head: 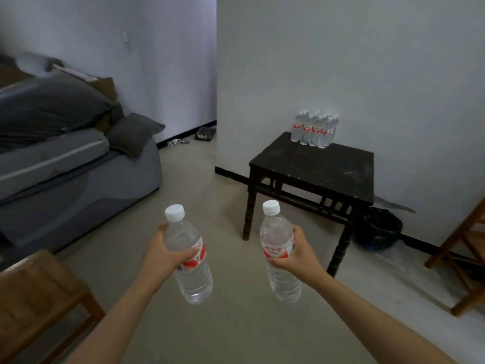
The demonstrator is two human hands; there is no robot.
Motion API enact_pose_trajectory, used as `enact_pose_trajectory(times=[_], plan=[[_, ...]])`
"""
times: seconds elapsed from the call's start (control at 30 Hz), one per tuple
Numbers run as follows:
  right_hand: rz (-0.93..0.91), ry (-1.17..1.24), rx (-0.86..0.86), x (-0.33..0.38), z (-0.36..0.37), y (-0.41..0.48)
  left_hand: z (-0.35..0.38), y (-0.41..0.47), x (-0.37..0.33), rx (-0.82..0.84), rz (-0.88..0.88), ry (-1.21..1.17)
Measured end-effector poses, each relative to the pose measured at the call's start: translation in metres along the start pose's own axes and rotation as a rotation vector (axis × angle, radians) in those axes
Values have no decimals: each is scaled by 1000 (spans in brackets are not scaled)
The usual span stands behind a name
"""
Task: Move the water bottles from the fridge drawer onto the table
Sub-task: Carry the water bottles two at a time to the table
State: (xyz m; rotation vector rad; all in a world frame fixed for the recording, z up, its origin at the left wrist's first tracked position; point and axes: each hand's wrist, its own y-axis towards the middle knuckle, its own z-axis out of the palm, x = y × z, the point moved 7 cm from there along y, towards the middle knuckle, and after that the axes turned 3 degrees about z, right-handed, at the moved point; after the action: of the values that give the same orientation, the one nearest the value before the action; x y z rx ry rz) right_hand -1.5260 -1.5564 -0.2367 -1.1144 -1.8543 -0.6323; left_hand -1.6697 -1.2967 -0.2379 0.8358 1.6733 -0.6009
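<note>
Head view: left grip (164,254) clamped round one water bottle (195,282), right grip (300,254) clamped round a second bottle (284,282). Both are upright with white caps, held over the beige floor (223,332), short of the table (315,169). Table is dark and scuffed, against the white wall (341,61). Bottle cluster (315,131) stands at its far edge, toward the far-left corner. Grey sofa (78,174) on the left, dark bin bag (379,229) under the table's right side.
</note>
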Motion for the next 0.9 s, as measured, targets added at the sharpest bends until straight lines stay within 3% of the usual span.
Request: enact_pose_trajectory(times=[0.47,0.9], plan=[[-71,-52,95,72,109,131,-106,114,41,-57,-54,-3],[-235,-22,211,166,242,336,-235,286,42,-328,-91,106]])
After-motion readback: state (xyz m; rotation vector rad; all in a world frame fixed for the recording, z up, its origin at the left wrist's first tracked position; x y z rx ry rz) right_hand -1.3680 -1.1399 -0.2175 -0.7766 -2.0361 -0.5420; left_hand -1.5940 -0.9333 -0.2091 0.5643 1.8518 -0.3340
